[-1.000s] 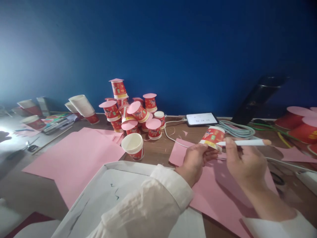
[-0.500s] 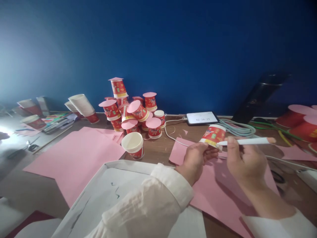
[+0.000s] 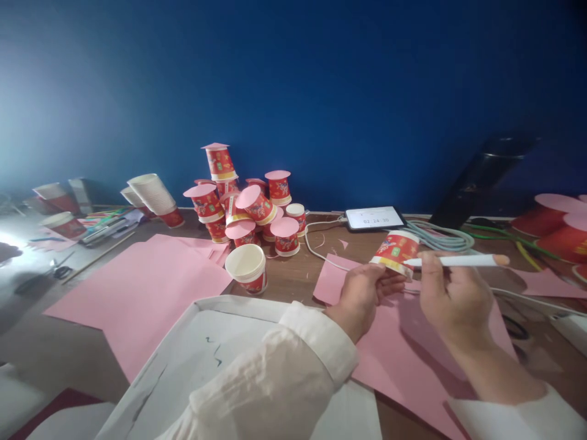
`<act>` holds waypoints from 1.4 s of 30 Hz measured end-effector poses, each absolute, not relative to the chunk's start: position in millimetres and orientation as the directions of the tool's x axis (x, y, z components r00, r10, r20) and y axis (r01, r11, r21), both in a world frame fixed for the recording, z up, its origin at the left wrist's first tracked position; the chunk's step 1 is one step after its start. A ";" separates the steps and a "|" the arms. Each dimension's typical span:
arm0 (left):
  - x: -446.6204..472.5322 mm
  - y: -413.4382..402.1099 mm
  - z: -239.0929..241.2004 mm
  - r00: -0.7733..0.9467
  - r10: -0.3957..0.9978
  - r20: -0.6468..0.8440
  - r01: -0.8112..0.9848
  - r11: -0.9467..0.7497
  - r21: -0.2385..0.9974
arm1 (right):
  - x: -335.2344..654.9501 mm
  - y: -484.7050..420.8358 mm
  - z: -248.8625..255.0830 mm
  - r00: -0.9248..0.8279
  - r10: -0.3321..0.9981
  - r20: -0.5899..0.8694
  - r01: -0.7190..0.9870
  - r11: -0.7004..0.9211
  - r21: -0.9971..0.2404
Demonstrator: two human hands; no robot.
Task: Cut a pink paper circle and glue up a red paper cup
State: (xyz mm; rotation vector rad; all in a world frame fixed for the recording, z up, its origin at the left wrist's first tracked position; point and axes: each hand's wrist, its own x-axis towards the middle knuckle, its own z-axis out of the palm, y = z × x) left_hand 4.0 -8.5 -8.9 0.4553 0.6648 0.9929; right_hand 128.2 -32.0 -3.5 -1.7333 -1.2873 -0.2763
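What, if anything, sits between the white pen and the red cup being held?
Nothing visible. The right hand points the white pen straight at the red cup, which the left hand holds. The tip appears to be at the cup's edge, above the pink paper.

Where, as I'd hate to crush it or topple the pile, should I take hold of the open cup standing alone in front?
Probably best take the open cup around its red wall under the rolled rim, coming from its right over bare table. It stands upright, mouth up; the pile of cups is close behind and the white tray lies at its near side.
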 end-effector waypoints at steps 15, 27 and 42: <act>3.6 -8.5 -8.8 0.367 0.883 -0.294 -0.623 0.468 0.627 | 130.2 -31.4 -2.3 0.424 0.650 0.631 0.839 -0.020 -0.543; 4.4 -7.5 -10.9 0.358 0.890 -0.283 -0.614 0.453 0.647 | 128.4 -33.1 4.4 0.405 0.647 0.646 0.837 0.022 -0.547; 3.4 -3.9 -17.2 0.343 0.909 -0.236 -0.553 0.399 0.731 | 134.0 -109.1 55.1 0.153 0.889 0.432 0.723 0.198 -0.662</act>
